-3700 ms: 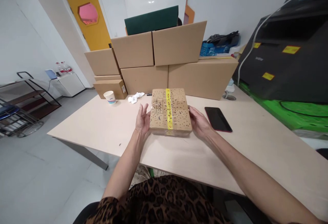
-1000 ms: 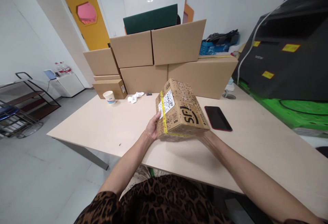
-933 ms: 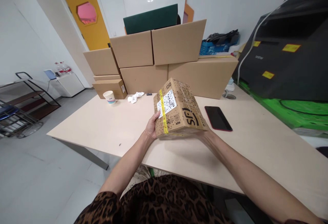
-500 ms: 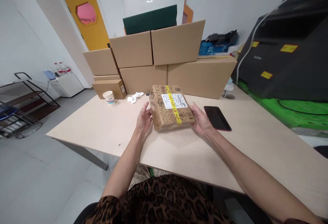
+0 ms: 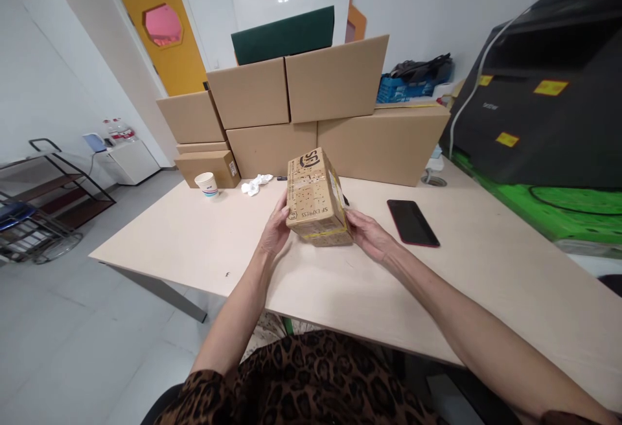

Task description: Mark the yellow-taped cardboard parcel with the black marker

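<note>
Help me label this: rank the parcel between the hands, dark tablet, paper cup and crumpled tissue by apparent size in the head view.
1. Parcel
2. Dark tablet
3. Paper cup and crumpled tissue: too alike to rank (tissue wider, cup taller)

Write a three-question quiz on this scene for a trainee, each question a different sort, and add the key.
1. True or false: the speckled box is between the left hand and the right hand.
2. Fill in: as the picture shows it, the flat dark device lies on the table to the ____ of the speckled box.
3. What stands in front of the small carton at the far left?

Key: 1. True. 2. Right. 3. A paper cup.
</note>
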### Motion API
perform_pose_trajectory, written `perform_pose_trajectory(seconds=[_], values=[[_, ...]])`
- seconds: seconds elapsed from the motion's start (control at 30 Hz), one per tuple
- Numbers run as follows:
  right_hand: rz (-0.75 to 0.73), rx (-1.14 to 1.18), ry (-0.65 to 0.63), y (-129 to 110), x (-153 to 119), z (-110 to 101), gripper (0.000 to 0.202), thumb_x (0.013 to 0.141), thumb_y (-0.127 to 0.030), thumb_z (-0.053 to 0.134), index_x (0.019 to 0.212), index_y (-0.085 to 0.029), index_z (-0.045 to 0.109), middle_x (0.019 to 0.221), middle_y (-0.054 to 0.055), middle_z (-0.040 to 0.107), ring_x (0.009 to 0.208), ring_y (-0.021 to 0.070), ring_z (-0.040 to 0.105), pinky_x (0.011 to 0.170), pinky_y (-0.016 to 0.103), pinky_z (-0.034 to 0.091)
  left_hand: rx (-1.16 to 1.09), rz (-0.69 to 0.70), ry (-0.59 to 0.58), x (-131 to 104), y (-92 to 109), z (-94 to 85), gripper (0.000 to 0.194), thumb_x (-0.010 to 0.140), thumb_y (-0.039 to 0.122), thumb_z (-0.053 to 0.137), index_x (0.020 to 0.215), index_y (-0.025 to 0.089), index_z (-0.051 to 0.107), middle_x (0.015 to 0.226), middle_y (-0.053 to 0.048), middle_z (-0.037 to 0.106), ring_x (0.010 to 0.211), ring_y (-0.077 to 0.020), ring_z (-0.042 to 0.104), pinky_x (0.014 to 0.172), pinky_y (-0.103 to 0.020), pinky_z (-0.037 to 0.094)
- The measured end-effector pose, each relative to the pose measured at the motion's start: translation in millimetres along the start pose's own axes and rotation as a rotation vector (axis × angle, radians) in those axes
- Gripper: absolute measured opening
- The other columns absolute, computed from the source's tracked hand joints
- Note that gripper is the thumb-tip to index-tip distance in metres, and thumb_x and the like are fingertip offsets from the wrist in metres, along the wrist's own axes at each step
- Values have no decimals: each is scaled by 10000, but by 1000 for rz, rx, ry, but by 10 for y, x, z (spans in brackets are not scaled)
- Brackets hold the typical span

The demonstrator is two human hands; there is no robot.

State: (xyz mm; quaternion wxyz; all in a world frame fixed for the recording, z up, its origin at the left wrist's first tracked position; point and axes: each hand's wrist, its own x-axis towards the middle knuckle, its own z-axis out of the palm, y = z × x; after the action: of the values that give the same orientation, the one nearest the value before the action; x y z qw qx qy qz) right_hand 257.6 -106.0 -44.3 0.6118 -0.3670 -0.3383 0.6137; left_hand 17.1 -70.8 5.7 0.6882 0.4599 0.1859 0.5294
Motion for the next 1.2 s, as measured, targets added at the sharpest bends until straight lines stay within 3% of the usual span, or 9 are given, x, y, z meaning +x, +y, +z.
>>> perform_pose_trajectory(seconds=[0.17, 0.27, 0.4, 0.63, 0.8, 0.93, 1.07, 1.2], values=[[-47, -5, 55, -47, -14, 5, 399, 664, -389, 938, 1018, -283, 785, 1055, -4, 817, 1005, 220, 733, 811, 319, 607, 33, 12, -91, -47, 37, 47, 777, 667, 349, 866, 1409, 299, 642, 1600, -31, 529, 1574, -338, 332, 1242, -407, 356], [-51, 17, -13, -90, -63, 70, 345, 746, -492, 849, 1004, -275, 774, 1060, 26, 819, 1111, 290, 722, 898, 420, 609, 92, -14, -170, -52, 18, 47, 758, 626, 330, 887, 1356, 305, 686, 1612, -40, 515, 1601, -359, 260, 1267, -459, 291], [78, 57, -135, -163, -144, 185, 398, 825, -622, 695, 1033, -291, 770, 1041, 62, 824, 1138, 361, 723, 933, 542, 594, 171, -32, -237, -48, -14, 41, 678, 645, 381, 889, 1297, 286, 726, 1674, -58, 424, 1623, -379, 168, 1268, -505, 249], [-163, 25, -34, -178, -192, 265, 436, 798, -559, 755, 1175, -342, 722, 1229, 19, 782, 1326, 323, 620, 1060, 507, 530, 151, -33, -280, -67, -36, 40, 877, 657, 506, 914, 1456, 312, 608, 1701, -52, 375, 1616, -368, 196, 1268, -494, 279], [-254, -5, -9, -134, -156, 196, 435, 854, -524, 736, 1269, -412, 671, 1379, -57, 711, 1345, 274, 603, 1034, 463, 527, 129, -79, -329, -111, 7, 82, 967, 602, 515, 945, 1479, 321, 584, 1641, -65, 471, 1592, -397, 267, 1279, -508, 275], [-275, -24, -8, -113, -132, 176, 389, 882, -525, 721, 1245, -391, 681, 1399, -53, 698, 1328, 265, 604, 1010, 440, 523, 127, -98, -337, -138, 36, 111, 1015, 587, 472, 961, 1505, 315, 556, 1627, -67, 490, 1593, -390, 275, 1299, -483, 252], [-230, -32, 40, -96, -113, 183, 428, 837, -570, 758, 1212, -379, 679, 1314, -54, 729, 1266, 256, 629, 962, 415, 538, 114, -73, -305, -127, 7, 104, 933, 658, 471, 920, 1500, 283, 567, 1604, -78, 524, 1566, -390, 342, 1295, -478, 281], [-198, -9, 52, -99, -102, 187, 501, 753, -574, 832, 1173, -352, 672, 1210, -45, 752, 1154, 234, 668, 865, 356, 574, 93, -24, -137, -55, -47, 74, 802, 752, 564, 846, 1444, 228, 621, 1565, -116, 565, 1493, -393, 464, 1246, -507, 371]])
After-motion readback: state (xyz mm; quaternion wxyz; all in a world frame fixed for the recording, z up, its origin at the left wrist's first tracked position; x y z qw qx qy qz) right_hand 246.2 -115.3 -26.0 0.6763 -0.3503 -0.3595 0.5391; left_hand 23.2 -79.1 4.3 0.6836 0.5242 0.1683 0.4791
